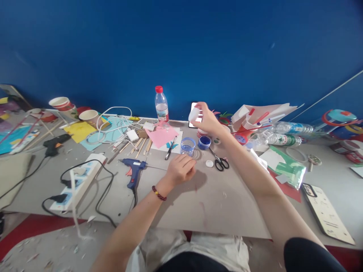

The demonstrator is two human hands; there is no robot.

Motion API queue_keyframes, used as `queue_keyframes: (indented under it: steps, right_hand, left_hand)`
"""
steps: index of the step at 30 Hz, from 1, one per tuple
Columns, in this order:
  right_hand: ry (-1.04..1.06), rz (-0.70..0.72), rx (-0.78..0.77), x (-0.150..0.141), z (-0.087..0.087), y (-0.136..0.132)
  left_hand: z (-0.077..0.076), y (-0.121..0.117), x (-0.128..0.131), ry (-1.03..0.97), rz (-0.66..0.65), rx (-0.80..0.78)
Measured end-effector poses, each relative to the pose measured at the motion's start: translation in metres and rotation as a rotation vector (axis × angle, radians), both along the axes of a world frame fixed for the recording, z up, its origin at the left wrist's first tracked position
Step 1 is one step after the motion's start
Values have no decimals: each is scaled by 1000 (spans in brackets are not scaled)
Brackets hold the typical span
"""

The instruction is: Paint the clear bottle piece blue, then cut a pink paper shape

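White and rounded, a small object (194, 114) is gripped in the right hand (208, 120) before a lit-screened phone (196, 124), the loosely closed left hand (180, 168) beside a clear, blue-rimmed plastic cup (187, 146).

White item (194, 114) in the right hand (208, 118): blurred, partly covered by the fingers; its kind cannot be told. Phone (197, 123) behind: partly hidden by hand and item; screen content unreadable. Left hand (182, 169): curled, palm side hidden; whether it grips anything cannot be told. Bottle (162, 107): label print too small to read. Black sleeve (307, 255): cut off by lower edge.
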State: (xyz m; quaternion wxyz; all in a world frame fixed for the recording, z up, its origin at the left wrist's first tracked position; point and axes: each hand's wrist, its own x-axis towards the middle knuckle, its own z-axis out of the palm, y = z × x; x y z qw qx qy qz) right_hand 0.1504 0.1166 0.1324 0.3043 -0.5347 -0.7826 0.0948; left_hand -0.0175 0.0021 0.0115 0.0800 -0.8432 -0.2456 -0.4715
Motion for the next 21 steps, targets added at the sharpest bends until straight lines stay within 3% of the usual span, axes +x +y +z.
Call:
queue_keyframes:
  steps: [5, 7, 10, 14, 21]
  right_hand:
    - [185, -200, 77, 45, -43, -55]
    - [160, -245, 112, 55, -60, -67]
    - [23, -308, 20, 60, -78, -76]
    - [-110, -335, -112, 51, -87, -76]
    - [-213, -340, -197, 43, -87, -67]
  left_hand:
    - [5, 4, -9, -5, 68, -35]
    - [8, 5, -11, -34, 70, -12]
    - [12, 7, -12, -76, 75, 20]
    - [16, 8, -13, -126, 120, 23]
    - [19, 8, -12, -141, 125, 51]
